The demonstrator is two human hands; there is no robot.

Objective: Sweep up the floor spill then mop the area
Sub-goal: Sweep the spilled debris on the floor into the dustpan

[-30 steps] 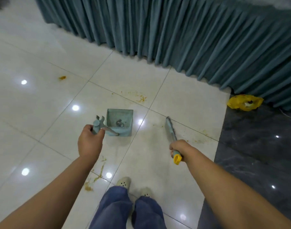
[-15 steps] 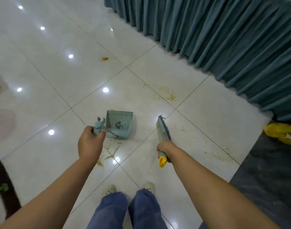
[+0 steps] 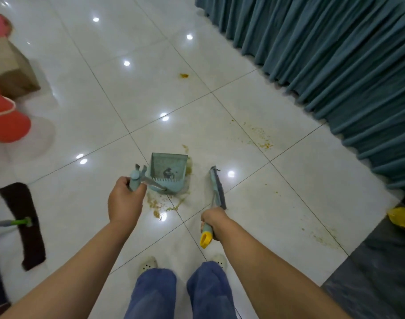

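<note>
Teal plastic dustpan sits front-centre, just above the feet, mouth facing away from the person, small dark clump inside. Left hand is wrapped round its handle, fingers curled tight. Can't tell if the pan rests on the floor or hangs just over it. Right hand is fisted round the brush; the yellow handle end pokes out below the fist, the bristle head points away. The brush is right of the pan, not touching it. Spill: a yellow-brown smear under and just in front of the pan's near edge, more along its right side; scattered crumbs further out near the curtain; one orange blob well beyond; a faint streak at right by the dark tile. Flat mop, with a dark pad and a green joint, lies on the floor at far left, well apart from both hands. Red bucket and brown bag are on the left edge. Yellow bag is at the right edge beside the curtain hem.
</note>
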